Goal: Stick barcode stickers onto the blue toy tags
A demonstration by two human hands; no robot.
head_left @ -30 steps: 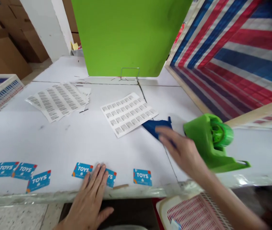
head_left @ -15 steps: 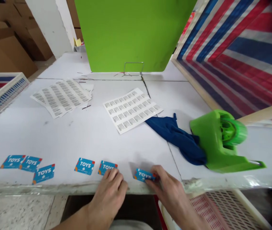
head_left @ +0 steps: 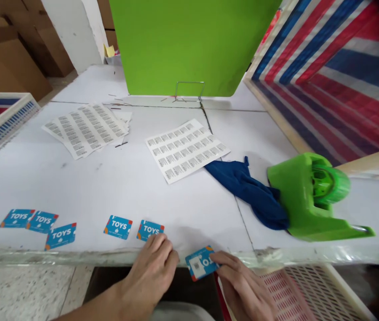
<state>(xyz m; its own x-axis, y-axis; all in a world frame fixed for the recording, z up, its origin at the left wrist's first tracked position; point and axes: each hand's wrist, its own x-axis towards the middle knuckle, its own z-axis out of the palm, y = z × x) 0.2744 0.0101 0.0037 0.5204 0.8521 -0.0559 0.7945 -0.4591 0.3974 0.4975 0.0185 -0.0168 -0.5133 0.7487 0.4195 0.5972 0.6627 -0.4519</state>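
Observation:
My right hand (head_left: 242,285) pinches a small blue TOYS card (head_left: 201,263) at the table's front edge, lifted and tilted, with a white label square on it. My left hand (head_left: 151,272) rests at the edge with fingers curled together, its fingertips touching another TOYS card (head_left: 149,229). One more card (head_left: 118,226) lies just left of that, and three cards (head_left: 38,223) lie in a loose group further left. A sheet of barcode stickers (head_left: 185,149) lies in the table's middle.
A green tape dispenser (head_left: 309,200) stands at right beside a crumpled blue cloth (head_left: 247,191). More sticker sheets (head_left: 87,129) lie at back left. A green board (head_left: 189,44) stands behind. A pink-and-white basket (head_left: 296,294) sits below the table edge; another basket (head_left: 4,122) is at left.
My right hand came back from the blue cloth to the rightmost card, gripped it and pulled it up off the table edge. My left hand slid slightly right along the edge.

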